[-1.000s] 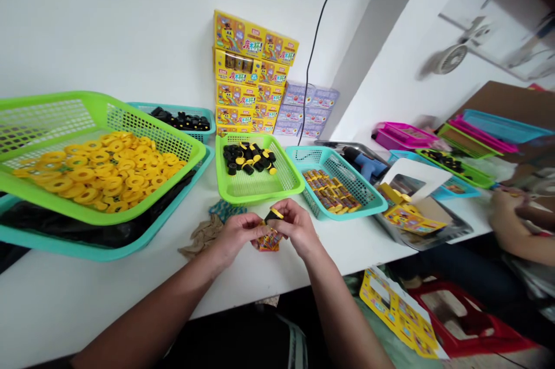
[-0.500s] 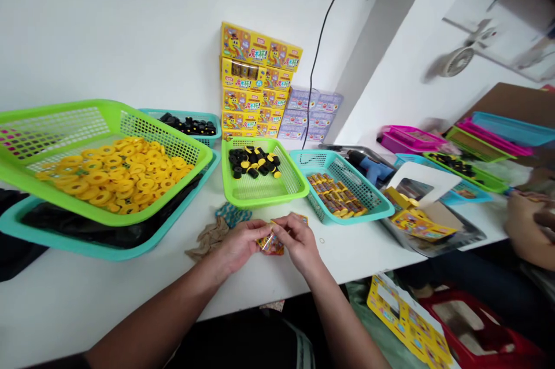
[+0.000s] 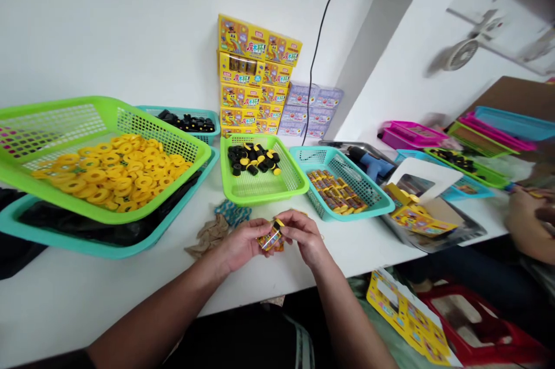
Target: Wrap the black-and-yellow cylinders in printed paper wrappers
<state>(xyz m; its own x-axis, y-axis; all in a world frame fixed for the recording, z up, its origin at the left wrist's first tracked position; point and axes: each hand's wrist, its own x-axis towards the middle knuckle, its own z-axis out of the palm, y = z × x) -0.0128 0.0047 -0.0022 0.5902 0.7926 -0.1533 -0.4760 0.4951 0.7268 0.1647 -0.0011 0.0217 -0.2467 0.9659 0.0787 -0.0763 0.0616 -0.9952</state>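
Observation:
Between my hands, over the white table (image 3: pixel 347 250), is a small cylinder with a shiny, colourful printed label (image 3: pixel 272 237). Its upper end shows black and yellow. My left hand (image 3: pixel 245 242) pinches it from the left side. The fingers of my right hand (image 3: pixel 303 234) are closed at its upper right edge. Under my hands, part of a colourful printed sheet shows, mostly hidden. Just beyond lies a green basket (image 3: pixel 243 192) with black and yellow cylinders (image 3: pixel 255 158). Right of it, a teal basket (image 3: pixel 373 207) holds rows of labelled cylinders (image 3: pixel 336 191).
At left, a tilted green basket (image 3: pixel 173 201) of yellow rings (image 3: pixel 121 169) rests on a teal basket (image 3: pixel 87 247). A crumpled brown cloth (image 3: pixel 210 236) lies beside my left wrist. Yellow boxes (image 3: pixel 255 80) stand stacked against the wall. Another person's hand (image 3: pixel 526 218) is at far right.
The cylinder in my hands has tilted, so its black and yellow end now shows. My right fingers have shifted slightly right, off its label.

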